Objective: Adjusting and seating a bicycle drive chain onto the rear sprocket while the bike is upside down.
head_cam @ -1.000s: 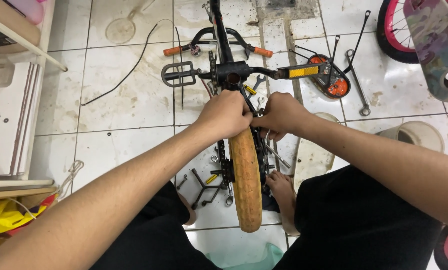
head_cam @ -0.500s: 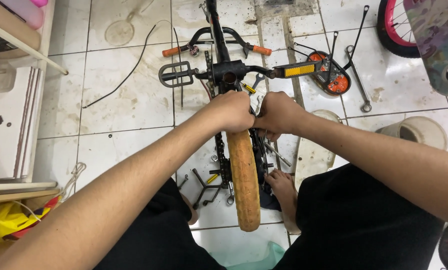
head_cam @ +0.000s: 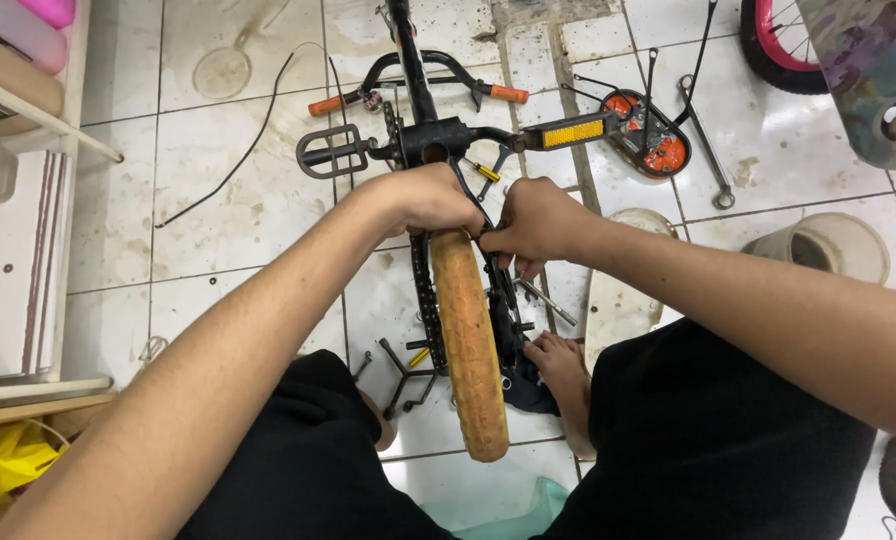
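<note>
Upside-down small bicycle frame (head_cam: 423,140) on the tiled floor (head_cam: 218,200), dusty tan tyre (head_cam: 465,340) running down toward the viewer between the knees. Left hand (head_cam: 433,200) clamped over the top of the tyre where it meets the frame, fingers curled tight around that spot (exactly what sits under the palm, hidden). Right hand (head_cam: 533,222) pressed against it from the other side, fingers pinched on something small and dark at the fork beside the wheel; too covered to name, likely a nut or axle part. Chain (head_cam: 426,300) hanging along the left flank of the tyre, apparently slack. Black pedal (head_cam: 330,152) sticking out left of the crank, orange reflector pedal (head_cam: 572,132) out to the right, handlebar with orange grips (head_cam: 418,85) lying beyond. Spanner (head_cam: 706,145) on the floor well right of the hands, more small tools just beside the wheel near a bare foot (head_cam: 558,365). Step in hand, by the look of it: seating or fastening the wheel at the frame end, both hands bearing on one point. Next move, as a judgement, calling for steady counter-pressure from the left while the right turns or pushes the small part (and a tool from the floor if bare fingers slip).
</note>
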